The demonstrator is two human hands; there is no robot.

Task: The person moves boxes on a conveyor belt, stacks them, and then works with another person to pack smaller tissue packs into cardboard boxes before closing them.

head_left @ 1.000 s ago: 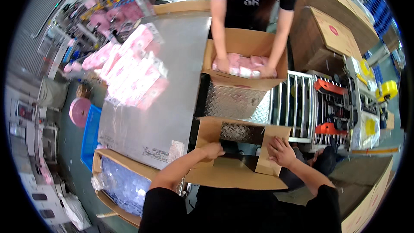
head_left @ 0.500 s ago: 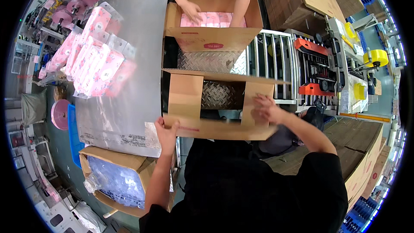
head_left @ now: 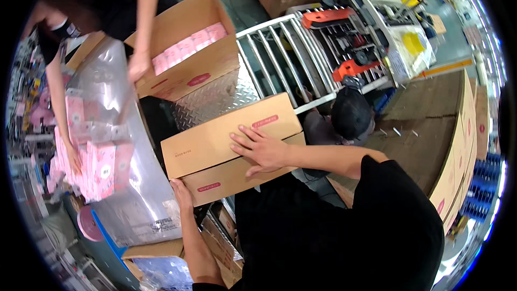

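A brown cardboard box [head_left: 231,134] lies in front of me, its two long flaps folded down and meeting along a seam. My right hand [head_left: 261,151] rests flat on these flaps with its fingers spread. At the box's near left corner, my left hand [head_left: 183,194] grips the edge, some of its fingers hidden. Just beyond stands an open cardboard box [head_left: 186,83] with a row of pink soft packs [head_left: 188,46] inside. A co-worker's hand [head_left: 140,66] is at that box's left side, and the other [head_left: 72,159] reaches to a pile of pink packs [head_left: 102,170].
The packs lie on a metal table [head_left: 142,205] at my left. A roller conveyor [head_left: 285,56] with orange-ended parts runs to the right. Another person's dark cap [head_left: 351,112] shows low beside it. Stacked cartons [head_left: 458,145] stand at the right, and a box of clear plastic [head_left: 161,269] at lower left.
The box's open top is now covered by its long flaps. My right hand has moved from the right flap onto the top. The co-worker has shifted left, one hand now at the pile of packs.
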